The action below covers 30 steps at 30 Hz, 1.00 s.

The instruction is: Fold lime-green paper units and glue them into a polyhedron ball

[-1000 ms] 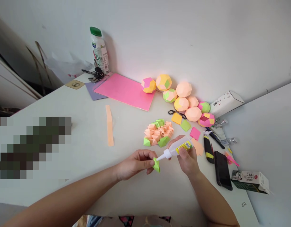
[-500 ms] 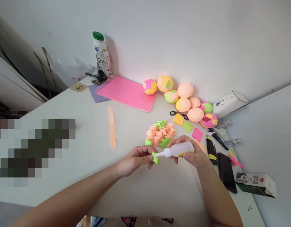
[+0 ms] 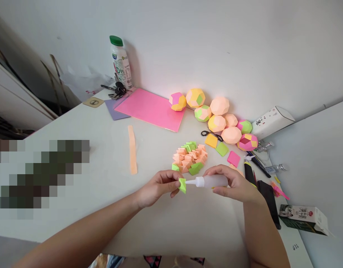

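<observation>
My left hand (image 3: 163,187) pinches a small folded green paper piece (image 3: 182,185) between thumb and fingers. From the right, my right hand (image 3: 235,182) grips a white glue bottle (image 3: 213,181) lying nearly level. Its narrow nozzle points left, with the tip at the edge of the green piece. Just behind both hands, a cluster of folded peach and green paper pieces (image 3: 189,157) sits on the table. Part of the bottle is covered by my right fingers.
Several faceted paper balls (image 3: 220,106) lie along the wall. Scissors (image 3: 212,135) and sticky-note stacks (image 3: 222,149) are nearer. On the right are a black phone (image 3: 268,203) and a milk carton (image 3: 304,219). A peach strip (image 3: 132,149) and pink sheet (image 3: 150,109) lie left.
My right hand has shifted its hold toward the rear of the glue bottle, and the bottle lies more level. The green piece has turned slightly in my left hand.
</observation>
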Motion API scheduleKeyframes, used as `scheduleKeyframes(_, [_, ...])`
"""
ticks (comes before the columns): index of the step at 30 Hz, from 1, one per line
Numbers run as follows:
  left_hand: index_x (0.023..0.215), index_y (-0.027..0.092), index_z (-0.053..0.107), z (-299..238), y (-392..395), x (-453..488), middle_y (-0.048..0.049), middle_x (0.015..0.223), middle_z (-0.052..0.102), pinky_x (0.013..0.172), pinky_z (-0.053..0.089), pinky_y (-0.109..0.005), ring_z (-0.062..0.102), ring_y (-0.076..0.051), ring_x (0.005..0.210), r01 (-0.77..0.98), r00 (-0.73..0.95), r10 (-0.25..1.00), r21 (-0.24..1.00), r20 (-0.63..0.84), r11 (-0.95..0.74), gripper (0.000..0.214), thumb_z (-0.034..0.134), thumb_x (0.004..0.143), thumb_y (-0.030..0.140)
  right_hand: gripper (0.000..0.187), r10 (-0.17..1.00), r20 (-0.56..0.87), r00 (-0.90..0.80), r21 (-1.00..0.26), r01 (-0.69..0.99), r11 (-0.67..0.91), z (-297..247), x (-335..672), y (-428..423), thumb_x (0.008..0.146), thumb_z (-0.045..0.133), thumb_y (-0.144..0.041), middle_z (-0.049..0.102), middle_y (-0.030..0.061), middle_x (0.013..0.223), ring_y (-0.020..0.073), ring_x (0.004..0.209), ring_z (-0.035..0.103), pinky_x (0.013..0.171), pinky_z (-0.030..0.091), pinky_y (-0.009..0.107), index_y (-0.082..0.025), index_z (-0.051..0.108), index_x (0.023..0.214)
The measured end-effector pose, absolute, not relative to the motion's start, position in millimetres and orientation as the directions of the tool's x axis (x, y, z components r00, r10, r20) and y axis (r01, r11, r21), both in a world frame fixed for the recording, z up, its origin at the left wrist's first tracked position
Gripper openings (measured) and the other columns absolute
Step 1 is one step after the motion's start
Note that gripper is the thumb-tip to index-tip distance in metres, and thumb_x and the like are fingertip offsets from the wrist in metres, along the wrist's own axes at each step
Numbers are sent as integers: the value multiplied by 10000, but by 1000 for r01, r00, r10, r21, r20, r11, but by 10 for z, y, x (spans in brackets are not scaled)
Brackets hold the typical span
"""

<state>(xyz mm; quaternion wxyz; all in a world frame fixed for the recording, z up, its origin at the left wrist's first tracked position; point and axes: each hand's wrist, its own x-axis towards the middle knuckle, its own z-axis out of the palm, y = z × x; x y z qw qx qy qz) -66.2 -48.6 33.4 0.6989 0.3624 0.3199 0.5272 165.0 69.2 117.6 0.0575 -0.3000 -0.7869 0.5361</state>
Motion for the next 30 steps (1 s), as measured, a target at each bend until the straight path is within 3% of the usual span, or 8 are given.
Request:
scheduleKeyframes(4, [763, 140, 610, 339, -481, -665, 17, 636, 480, 609, 321, -269, 406, -83, 539, -497, 240, 969, 851, -52, 168, 180, 610, 811, 313, 344, 572, -196, -797, -891, 388, 235, 1183, 1652, 691, 763, 684, -316, 585, 87, 1104, 221, 936, 573, 709, 504, 309, -220, 581, 1077])
scheduleKeyframes(13, [771, 145, 614, 340, -488, -660, 22, 625, 473, 597, 329, -261, 397, -83, 542, -488, 236, 970, 857, -52, 165, 184, 606, 815, 324, 344, 516, -249, -819, -879, 415, 235, 1155, 1627, 683, 763, 686, -314, 603, 79, 1075, 215, 907, 583, 714, 503, 317, -227, 585, 1080])
scheduleKeyframes(30, [736, 142, 608, 338, -477, -644, 20, 621, 481, 565, 347, -248, 400, -81, 531, -497, 230, 970, 848, -79, 187, 219, 634, 789, 354, 383, 558, -238, -795, -864, 436, 252, 1082, 1609, 677, 769, 675, -308, 584, 63, 1079, 194, 865, 573, 606, 492, 247, -247, 574, 1134])
